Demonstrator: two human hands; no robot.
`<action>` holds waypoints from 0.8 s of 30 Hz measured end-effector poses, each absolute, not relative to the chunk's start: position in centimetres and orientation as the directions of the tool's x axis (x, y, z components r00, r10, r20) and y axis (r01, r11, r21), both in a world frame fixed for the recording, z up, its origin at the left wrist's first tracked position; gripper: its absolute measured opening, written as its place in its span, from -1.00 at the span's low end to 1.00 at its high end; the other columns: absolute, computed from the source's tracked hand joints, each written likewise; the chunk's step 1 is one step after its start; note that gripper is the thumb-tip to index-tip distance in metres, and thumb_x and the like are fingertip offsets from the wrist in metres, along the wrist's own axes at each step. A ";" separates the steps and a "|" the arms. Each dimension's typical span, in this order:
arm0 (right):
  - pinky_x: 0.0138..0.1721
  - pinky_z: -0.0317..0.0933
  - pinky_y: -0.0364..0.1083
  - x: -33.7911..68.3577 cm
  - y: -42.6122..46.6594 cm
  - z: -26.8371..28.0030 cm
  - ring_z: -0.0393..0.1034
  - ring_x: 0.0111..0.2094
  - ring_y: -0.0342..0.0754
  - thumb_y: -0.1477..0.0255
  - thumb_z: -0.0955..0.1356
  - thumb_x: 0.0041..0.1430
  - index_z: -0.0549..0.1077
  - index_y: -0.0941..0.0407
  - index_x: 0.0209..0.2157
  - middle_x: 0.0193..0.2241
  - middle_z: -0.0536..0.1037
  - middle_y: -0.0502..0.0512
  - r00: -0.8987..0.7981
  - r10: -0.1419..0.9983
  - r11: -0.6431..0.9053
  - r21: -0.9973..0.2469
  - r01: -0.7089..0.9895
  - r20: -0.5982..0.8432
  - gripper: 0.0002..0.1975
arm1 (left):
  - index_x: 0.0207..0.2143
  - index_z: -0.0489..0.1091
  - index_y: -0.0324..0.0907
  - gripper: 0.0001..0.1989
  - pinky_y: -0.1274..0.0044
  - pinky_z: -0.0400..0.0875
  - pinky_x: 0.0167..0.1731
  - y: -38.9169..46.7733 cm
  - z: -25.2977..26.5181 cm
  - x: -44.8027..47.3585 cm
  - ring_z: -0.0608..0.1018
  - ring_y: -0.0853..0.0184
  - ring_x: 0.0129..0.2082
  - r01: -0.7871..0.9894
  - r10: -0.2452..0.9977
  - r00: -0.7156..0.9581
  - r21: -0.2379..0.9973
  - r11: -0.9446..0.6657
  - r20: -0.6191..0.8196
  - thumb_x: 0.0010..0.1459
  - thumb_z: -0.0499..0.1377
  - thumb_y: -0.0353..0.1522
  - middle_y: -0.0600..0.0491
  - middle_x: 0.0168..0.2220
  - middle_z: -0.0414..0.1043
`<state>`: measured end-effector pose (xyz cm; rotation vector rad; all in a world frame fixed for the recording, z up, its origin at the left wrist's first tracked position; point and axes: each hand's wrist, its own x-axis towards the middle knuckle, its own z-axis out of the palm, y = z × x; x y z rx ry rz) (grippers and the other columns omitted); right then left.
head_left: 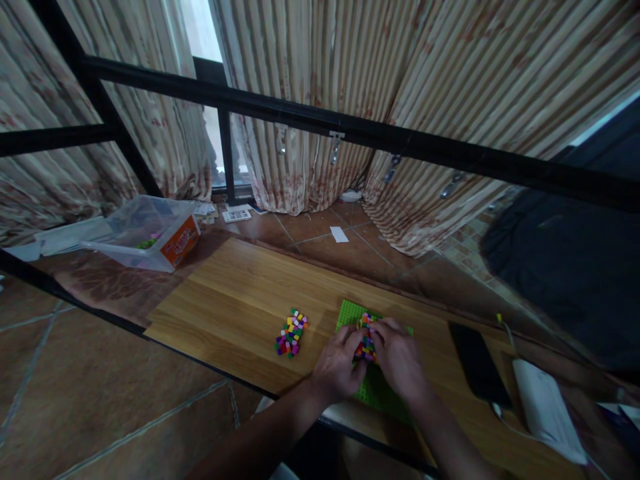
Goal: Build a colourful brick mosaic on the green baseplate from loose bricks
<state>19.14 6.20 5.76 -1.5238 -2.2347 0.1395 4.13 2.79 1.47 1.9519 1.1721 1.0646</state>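
Observation:
A green studded baseplate (349, 311) lies on the wooden table, partly covered by my hands. On it stands a multicoloured build of small toy bricks (368, 341). My left hand (341, 363) curls its fingers and thumb against the left side of the build. From the right, my right hand (400, 353) is closed with thumb and fingertips at the build's upper part. Whether a single loose brick sits between those fingertips is too small to tell. Left of the plate, a loose pile of small coloured bricks (291, 333) is spread on the wood.
A black phone (479, 360) with a cable and a white power bank (547, 410) lie to the right on the wooden tabletop (225, 300). At the left stands a clear plastic box (145, 233) with an orange label. A black metal bar (310, 117) crosses before the curtains.

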 end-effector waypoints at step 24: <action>-0.09 0.29 0.01 19.7 5.1 5.1 0.39 -0.19 0.01 0.44 0.19 0.22 0.52 0.11 -0.27 -0.23 0.50 0.17 -0.243 0.902 0.377 -0.380 0.845 0.356 -0.73 | 0.23 0.09 -0.11 -0.37 0.25 0.29 0.11 2.7 0.8 4.3 0.34 0.10 0.10 0.440 0.900 0.295 0.791 -0.425 0.319 0.08 0.12 -0.41 -0.12 0.10 0.19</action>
